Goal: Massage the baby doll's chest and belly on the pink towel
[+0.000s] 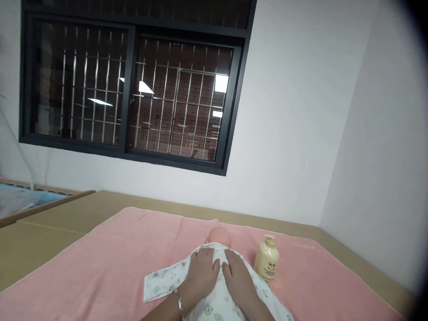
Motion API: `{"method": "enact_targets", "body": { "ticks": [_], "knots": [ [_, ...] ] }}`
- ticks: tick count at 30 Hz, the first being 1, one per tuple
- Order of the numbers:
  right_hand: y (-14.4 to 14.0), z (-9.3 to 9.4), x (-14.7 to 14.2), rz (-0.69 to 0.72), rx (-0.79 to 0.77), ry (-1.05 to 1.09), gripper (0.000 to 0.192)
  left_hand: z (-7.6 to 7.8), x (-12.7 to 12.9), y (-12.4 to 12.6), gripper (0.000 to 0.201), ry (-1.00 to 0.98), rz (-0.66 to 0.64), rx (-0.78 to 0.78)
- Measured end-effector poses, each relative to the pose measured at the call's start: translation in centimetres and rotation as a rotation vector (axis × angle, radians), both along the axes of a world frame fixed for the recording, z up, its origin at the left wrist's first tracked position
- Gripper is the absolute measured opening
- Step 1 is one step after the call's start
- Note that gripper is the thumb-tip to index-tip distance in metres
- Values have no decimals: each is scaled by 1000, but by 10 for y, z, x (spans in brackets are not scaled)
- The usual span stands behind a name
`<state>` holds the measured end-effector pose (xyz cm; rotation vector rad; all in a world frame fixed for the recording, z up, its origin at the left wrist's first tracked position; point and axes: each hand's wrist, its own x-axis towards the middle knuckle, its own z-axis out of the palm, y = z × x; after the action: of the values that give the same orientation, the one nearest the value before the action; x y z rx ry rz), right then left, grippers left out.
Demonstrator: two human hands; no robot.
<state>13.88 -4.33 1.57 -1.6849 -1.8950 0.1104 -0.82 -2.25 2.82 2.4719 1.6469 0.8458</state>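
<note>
A baby doll lies on a pink mat [110, 249], dressed in a white garment [207, 310] with a small coloured print. Only the top of its smooth, round head [220, 236] shows beyond the collar. My left hand [203, 272] rests flat on the upper left of the garment, fingers stretched out, with a silvery bracelet [179, 301] at the wrist. Beside it, my right hand [239, 276] lies flat on the upper right. The two thumbs are close together at the middle. One sleeve [160, 281] spreads out to the left. Neither hand holds anything.
A cream-yellow pump bottle [267, 259] stands on the mat right of the doll. The mat covers a tan tabletop [67, 223] set against white walls [287, 111]. A barred, dark-framed window [133, 93] is above. At far left is a wooden-edged bay with blue cloth [23, 200].
</note>
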Motion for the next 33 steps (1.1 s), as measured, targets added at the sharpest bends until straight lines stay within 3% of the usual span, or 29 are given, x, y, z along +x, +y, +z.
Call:
{"method": "enact_targets", "body": {
  "ticks": [7, 14, 19, 25, 28, 33],
  "knots": [
    [10, -13, 5, -40, -7, -46, 53, -9, 1, 4, 40, -4, -28, 64],
    [8, -16, 11, -14, -27, 15, 55, -21, 4, 9, 36, -21, -118, 258],
    [-1, -6, 12, 18, -33, -25, 54, -21, 7, -5, 31, 5, -134, 331],
    [-23, 11, 0, -10, -115, -131, 53, -19, 5, -3, 38, -55, -61, 154],
    [-35, 20, -5, -3, -164, -137, 52, -21, 2, 5, 42, -102, -90, 97],
    [-34, 30, 5, 62, -216, -37, 51, -23, 3, 6, 39, -95, -159, 190]
  ]
}}
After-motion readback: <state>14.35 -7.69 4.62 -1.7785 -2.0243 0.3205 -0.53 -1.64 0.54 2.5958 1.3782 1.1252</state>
